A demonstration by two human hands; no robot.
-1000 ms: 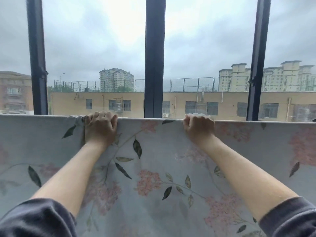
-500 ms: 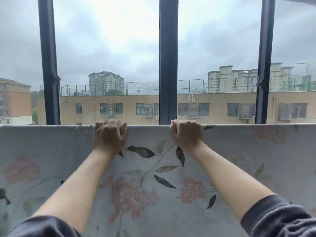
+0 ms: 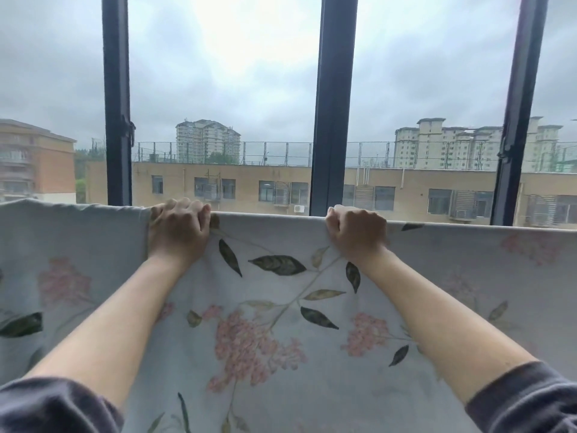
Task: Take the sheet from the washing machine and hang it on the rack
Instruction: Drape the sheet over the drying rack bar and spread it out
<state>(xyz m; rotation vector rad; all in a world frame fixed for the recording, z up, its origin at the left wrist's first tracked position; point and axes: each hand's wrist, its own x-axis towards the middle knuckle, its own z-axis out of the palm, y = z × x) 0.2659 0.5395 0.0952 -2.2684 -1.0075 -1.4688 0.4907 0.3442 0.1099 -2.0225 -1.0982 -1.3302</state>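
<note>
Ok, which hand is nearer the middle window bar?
Right. The right hand grips the sheet edge just below the bar; the left hand grips it well to the left.

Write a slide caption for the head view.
The left hand and right hand grip the top edge of a floral sheet before a window.

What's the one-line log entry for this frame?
step: hang | sheet: draped, spread wide | left hand: grips top edge | right hand: grips top edge
</note>
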